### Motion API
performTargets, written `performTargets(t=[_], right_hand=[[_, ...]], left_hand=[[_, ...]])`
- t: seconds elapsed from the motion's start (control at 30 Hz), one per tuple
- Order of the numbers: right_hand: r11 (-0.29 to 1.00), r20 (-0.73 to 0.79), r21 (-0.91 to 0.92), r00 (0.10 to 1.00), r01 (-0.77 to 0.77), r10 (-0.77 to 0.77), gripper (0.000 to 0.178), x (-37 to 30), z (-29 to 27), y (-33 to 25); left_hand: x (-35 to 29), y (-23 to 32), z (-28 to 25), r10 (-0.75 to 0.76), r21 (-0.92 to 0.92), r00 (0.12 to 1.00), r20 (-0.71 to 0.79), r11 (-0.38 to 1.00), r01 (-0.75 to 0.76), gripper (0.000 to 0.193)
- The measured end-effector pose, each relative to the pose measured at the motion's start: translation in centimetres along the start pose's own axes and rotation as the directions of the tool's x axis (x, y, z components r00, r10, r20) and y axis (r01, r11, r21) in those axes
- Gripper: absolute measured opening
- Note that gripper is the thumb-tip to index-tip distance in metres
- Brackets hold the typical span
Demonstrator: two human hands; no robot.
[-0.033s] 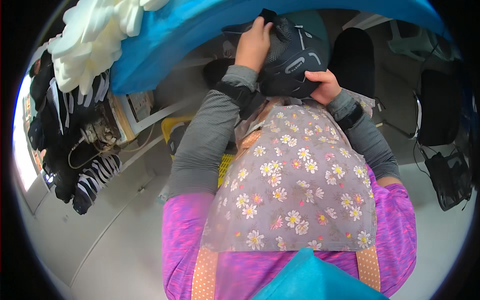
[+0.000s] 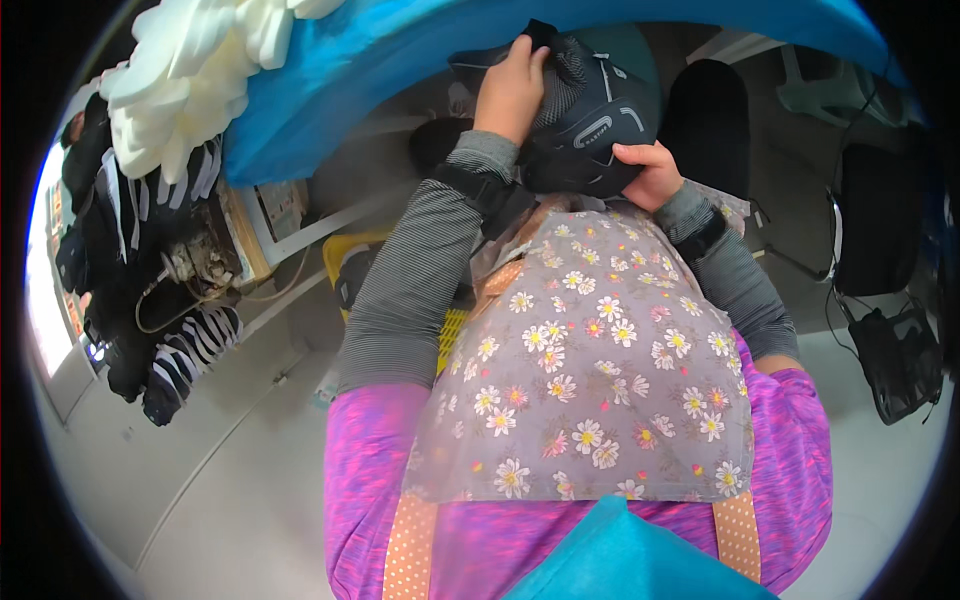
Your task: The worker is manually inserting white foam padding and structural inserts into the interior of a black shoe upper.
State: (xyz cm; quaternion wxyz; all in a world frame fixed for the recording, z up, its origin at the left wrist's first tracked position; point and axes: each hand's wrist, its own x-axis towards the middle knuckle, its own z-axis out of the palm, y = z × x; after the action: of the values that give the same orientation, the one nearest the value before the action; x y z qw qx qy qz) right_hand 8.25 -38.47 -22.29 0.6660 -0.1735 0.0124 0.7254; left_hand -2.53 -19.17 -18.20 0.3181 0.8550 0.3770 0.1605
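Note:
A black and dark-grey sewn fabric piece (image 2: 590,150) lies over my lap at the top middle. It has a mesh patch, thin light piping and a raised oval badge; its exact kind cannot be made out. The fingers of my left hand (image 2: 510,95) pinch a black tab at its upper end. My right hand (image 2: 652,175) grips the lower right edge, thumb on top and the other fingers mostly hidden. A grey flowered apron (image 2: 590,400) covers my front, just below the piece.
A blue cloth (image 2: 300,110) hangs along the far side, with white foam pieces (image 2: 175,80) heaped at its left. Black-and-white fabric pieces (image 2: 195,350) hang at left. A yellow basket (image 2: 335,262) is beside my left arm; a black chair (image 2: 880,220) stands at right.

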Motion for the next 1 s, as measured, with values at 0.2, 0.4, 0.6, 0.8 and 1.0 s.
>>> performTargets(t=[0.2,0.4,0.6,0.8,1.0], right_hand=[[0.999,-0.023,0.013,0.999,-0.034,0.034,0.033,0.8,0.2,0.0],[0.996,0.097,-0.093,0.995,0.008,0.001,0.033,-0.1,1.4,-1.9],[0.999,0.018,-0.037,1.0,-0.017,0.018,0.032,0.8,-0.7,-1.6],[0.999,-0.015,0.022,0.999,-0.044,0.044,0.031,1.0,-1.4,-0.8],[0.999,-0.071,0.037,0.997,-0.028,0.03,0.031,1.3,-1.3,-0.7]], left_hand=[[0.2,-4.2,-3.4,-0.134,-0.517,0.972,0.191,0.828,0.216,0.041],[1.3,1.1,-9.4,0.072,-0.272,0.977,0.199,0.962,-0.016,0.033],[1.7,-1.5,-5.0,0.23,0.105,0.968,0.1,0.965,-0.24,0.023],[0.6,-2.4,-1.5,0.131,0.021,0.991,0.009,0.991,-0.131,0.025],[-0.1,-4.2,-0.6,0.049,-0.079,0.998,-0.034,0.996,-0.052,0.028]])
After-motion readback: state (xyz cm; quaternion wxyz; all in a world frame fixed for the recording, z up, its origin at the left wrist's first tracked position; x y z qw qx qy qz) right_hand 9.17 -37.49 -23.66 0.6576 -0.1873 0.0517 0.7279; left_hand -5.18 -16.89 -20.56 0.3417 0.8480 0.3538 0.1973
